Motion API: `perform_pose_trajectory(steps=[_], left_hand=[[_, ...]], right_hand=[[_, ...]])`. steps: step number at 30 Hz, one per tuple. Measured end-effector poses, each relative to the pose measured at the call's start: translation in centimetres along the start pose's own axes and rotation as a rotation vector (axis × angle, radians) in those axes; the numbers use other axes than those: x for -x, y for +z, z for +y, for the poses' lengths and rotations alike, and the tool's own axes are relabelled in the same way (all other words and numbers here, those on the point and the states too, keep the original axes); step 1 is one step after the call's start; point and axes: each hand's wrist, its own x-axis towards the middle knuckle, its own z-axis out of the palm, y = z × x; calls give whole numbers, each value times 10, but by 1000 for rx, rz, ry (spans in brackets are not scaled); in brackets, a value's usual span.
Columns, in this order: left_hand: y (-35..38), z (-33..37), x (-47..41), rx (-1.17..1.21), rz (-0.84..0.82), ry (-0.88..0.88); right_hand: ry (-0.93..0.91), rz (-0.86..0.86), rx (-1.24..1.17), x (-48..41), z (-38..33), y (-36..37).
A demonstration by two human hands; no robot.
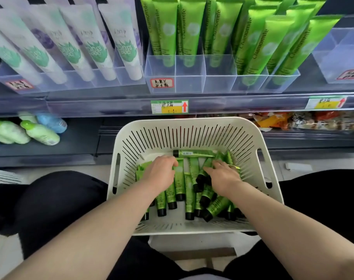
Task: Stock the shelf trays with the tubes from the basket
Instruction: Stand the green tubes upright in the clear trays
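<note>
A white slotted basket (194,126) sits in front of my knees and holds several green tubes (189,201) with black caps, lying in a loose pile. My left hand (162,171) is down in the basket's left half, with its fingers curled round a green tube. My right hand (223,174) lies on the pile at the right, its fingers spread over the tubes. On the shelf above stands a clear divided tray (220,85) with tall green Chamomile tubes (253,43) upright in it. Several of its front compartments hold nothing.
A clear tray of white aloe tubes (75,49) stands at the shelf's left and a clear box (337,57) at the right. Price tags (169,107) hang on the shelf edge. Bottles (40,134) and snack packets (303,120) lie on the lower shelf.
</note>
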Motion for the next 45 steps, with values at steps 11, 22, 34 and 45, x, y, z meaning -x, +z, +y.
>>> perform_pose_trajectory(steps=[11,22,34,45], left_hand=[[8,-4,-4,28,-24,-37],[11,0,-5,46,-38,-65],[10,8,-15,53,-63,-72],[33,64,-56,41,-229,-163]], right_hand=[[-309,-167,99,23,-22,5],[-62,279,-231,2,-12,0],[174,139,-474,-11,-3,-7],[41,413,-565,35,29,-37]])
